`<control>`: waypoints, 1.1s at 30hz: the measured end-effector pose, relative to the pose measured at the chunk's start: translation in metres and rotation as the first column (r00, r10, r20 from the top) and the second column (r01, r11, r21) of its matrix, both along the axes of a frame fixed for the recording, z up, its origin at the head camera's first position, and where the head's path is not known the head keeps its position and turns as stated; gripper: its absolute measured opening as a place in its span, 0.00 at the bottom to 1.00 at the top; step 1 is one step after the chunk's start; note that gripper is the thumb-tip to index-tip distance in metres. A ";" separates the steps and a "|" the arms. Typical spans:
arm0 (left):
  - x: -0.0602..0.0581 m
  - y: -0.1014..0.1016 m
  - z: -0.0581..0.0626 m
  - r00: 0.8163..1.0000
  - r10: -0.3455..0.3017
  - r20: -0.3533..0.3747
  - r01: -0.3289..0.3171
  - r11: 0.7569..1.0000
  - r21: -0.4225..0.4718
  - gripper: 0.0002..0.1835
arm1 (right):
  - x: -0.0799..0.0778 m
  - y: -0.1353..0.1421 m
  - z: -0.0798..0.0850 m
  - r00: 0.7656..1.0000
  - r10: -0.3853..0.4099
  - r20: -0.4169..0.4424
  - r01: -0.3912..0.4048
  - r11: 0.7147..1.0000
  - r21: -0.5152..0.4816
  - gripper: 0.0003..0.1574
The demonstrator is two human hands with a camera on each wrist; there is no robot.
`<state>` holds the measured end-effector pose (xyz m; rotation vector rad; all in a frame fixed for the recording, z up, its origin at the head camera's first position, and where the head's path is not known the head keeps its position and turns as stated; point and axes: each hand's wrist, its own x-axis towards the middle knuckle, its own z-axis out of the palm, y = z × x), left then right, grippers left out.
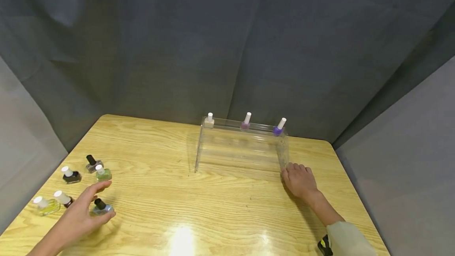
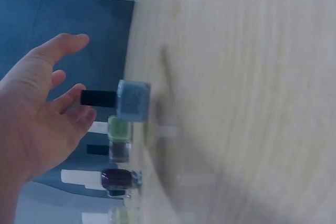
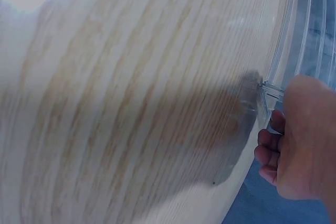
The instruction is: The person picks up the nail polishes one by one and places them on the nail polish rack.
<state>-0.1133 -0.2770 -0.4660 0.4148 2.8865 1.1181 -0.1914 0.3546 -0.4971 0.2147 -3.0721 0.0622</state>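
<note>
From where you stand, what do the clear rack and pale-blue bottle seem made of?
Clear, tiered rack: probably glossy acrylic; the yellow wood-grained table shows through and edges glint. Square pale-blue bottle: likely smooth glass, given its paler edges, though plastic is possible.

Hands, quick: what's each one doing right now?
Left hand: open beside the blue bottle, not gripping it.
Right hand: closed, holding the clear rack at its right end.

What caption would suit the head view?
Left hand beside a blue bottle; right hand at the corner of a clear rack holding three bottles.
</note>
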 end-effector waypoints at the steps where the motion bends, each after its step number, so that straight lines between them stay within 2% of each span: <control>1: 0.001 -0.001 -0.004 1.000 -0.006 -0.004 0.006 1.000 -0.003 0.44 | 0.000 0.000 0.000 1.000 0.000 -0.001 0.000 1.000 0.000 0.23; 4: 0.003 -0.006 -0.014 0.999 -0.028 -0.016 0.027 1.000 -0.008 0.43 | 0.000 -0.001 -0.001 1.000 0.001 0.001 -0.001 1.000 0.001 0.22; 7: 0.004 -0.009 -0.023 0.997 -0.050 -0.058 0.049 0.999 -0.013 0.40 | 0.000 -0.001 -0.001 1.000 0.000 0.002 0.000 1.000 -0.001 0.22; 16: 0.002 -0.014 -0.036 0.991 -0.068 -0.119 0.071 0.997 0.022 0.34 | -0.001 0.001 -0.005 0.999 0.001 -0.033 -0.001 1.000 0.001 0.22; 18: 0.002 -0.015 -0.038 0.987 -0.073 -0.144 0.078 0.996 0.033 0.35 | -0.001 0.001 -0.005 1.000 0.000 -0.031 0.000 1.000 -0.004 0.22; 23: 0.001 -0.013 -0.046 0.985 -0.085 -0.150 0.092 0.995 0.035 0.42 | 0.000 0.001 -0.004 1.000 -0.009 -0.006 0.009 1.000 -0.015 0.23; 28: -0.002 -0.010 -0.049 0.984 -0.061 -0.165 0.063 0.998 0.012 0.41 | 0.000 0.001 -0.003 1.000 -0.008 -0.012 0.008 1.000 -0.023 0.24; 33: -0.004 -0.006 -0.045 0.981 -0.034 -0.193 0.044 0.998 0.044 0.41 | -0.001 0.001 -0.005 1.000 -0.004 -0.017 0.004 1.000 -0.025 0.23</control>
